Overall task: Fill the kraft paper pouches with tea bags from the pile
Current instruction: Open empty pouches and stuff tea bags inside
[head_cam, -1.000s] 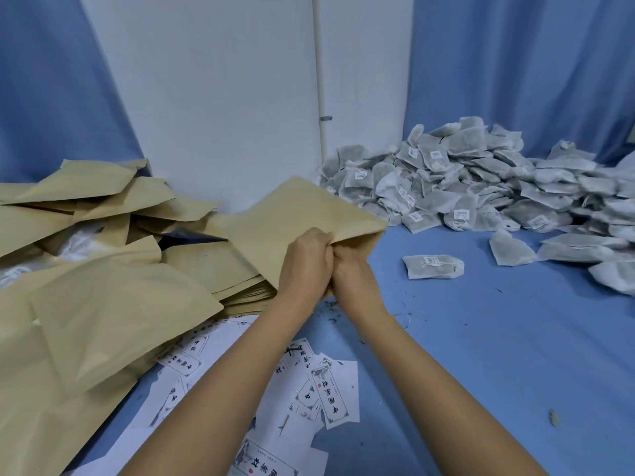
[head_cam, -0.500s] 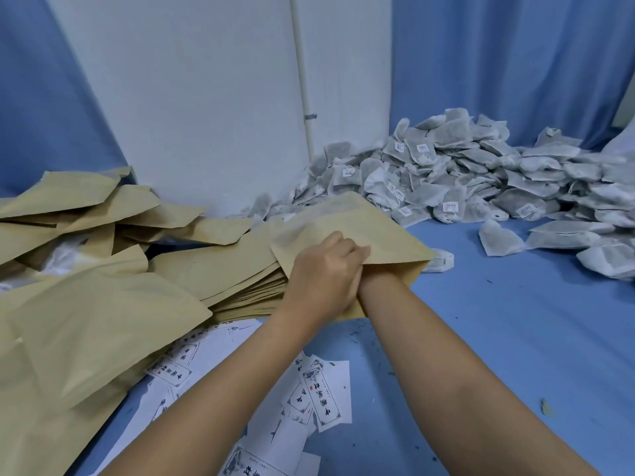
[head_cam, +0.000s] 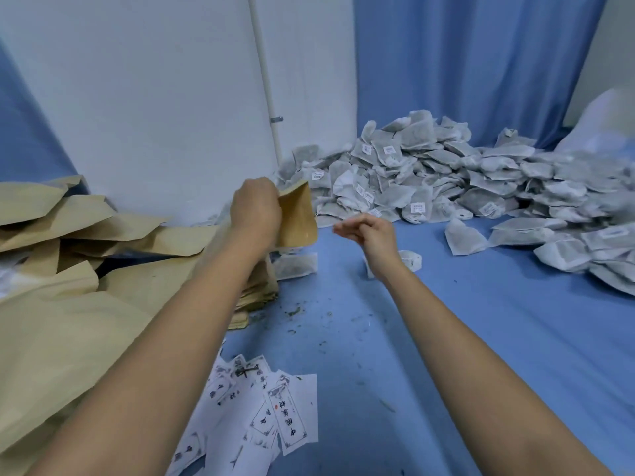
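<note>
My left hand grips the edge of a kraft paper pouch and holds it up above the blue surface, its mouth facing right. My right hand hovers just right of the pouch, fingers loosely curled and holding nothing. A large pile of white mesh tea bags lies at the back right. Single tea bags lie near my hands: one under the pouch and one partly hidden behind my right wrist.
Flat kraft pouches are stacked under my left forearm, and a loose heap of them fills the left. Printed white labels lie scattered near the bottom. Tea crumbs dot the blue table cover. A white wall and blue curtains stand behind.
Both hands were together working the pouch mouth. Now my right hand has let go and moved right, while my left hand has lifted the pouch higher.
</note>
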Demonstrator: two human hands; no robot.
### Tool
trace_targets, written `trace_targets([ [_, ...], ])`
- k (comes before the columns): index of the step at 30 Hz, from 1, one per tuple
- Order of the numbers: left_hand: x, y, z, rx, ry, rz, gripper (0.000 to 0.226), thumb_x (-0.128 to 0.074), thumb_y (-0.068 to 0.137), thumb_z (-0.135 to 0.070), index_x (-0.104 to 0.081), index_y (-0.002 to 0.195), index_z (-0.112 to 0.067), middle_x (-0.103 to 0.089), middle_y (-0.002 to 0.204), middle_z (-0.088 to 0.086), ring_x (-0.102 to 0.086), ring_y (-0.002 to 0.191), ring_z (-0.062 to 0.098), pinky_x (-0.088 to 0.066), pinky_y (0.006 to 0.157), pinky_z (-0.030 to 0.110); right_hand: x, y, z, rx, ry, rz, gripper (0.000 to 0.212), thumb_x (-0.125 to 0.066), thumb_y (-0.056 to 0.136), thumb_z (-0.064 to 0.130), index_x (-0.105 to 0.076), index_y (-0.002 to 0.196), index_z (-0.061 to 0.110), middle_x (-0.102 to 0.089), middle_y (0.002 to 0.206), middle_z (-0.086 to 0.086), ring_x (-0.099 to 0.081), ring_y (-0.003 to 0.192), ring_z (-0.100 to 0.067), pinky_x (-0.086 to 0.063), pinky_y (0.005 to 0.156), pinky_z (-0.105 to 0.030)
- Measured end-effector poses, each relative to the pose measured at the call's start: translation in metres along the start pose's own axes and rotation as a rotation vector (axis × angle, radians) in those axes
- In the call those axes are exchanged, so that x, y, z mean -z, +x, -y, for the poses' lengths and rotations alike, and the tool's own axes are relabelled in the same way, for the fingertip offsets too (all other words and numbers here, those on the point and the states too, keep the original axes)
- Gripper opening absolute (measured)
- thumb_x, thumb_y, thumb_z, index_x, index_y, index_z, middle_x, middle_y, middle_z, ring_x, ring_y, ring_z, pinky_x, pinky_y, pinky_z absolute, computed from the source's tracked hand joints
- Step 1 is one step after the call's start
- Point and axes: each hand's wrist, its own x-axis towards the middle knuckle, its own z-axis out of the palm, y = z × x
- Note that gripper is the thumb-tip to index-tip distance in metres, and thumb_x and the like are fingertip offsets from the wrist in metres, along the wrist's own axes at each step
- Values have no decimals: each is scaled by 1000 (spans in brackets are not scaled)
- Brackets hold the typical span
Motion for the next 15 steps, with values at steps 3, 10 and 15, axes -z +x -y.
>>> trace_targets([
  [3, -8, 18, -6, -6, -34, 66, 36, -42, 81, 6, -68, 104, -4, -65, 106, 20, -62, 96, 38, -53, 85, 43, 72, 8, -30, -165, -1072, -52, 47, -51, 86, 2, -52, 132, 13, -44, 141, -9, -39, 132, -16, -33, 106, -35],
  [10, -54, 9, -61, -82, -172, 352, 44, -33, 77, 13, -68, 100, 0, -67, 74, 21, -62, 53, 26, -59, 69, 41, 118, 13, -71, -3, -1747, -54, 33, -46, 95, 32, -55, 122, 16, -51, 121, -7, -47, 113, -25, -29, 94, -36],
  [15, -110, 2, -99, -137, -242, 400, 52, -33, 75, 13, -69, 108, -4, -70, 85, 22, -60, 48, 26, -57, 61, 37, 137, 33, -55, -49, -1413, -609, 34, -33, 99, 18, -63, 97, 1, -64, 103, -16, -57, 99, -33, -32, 88, -37],
])
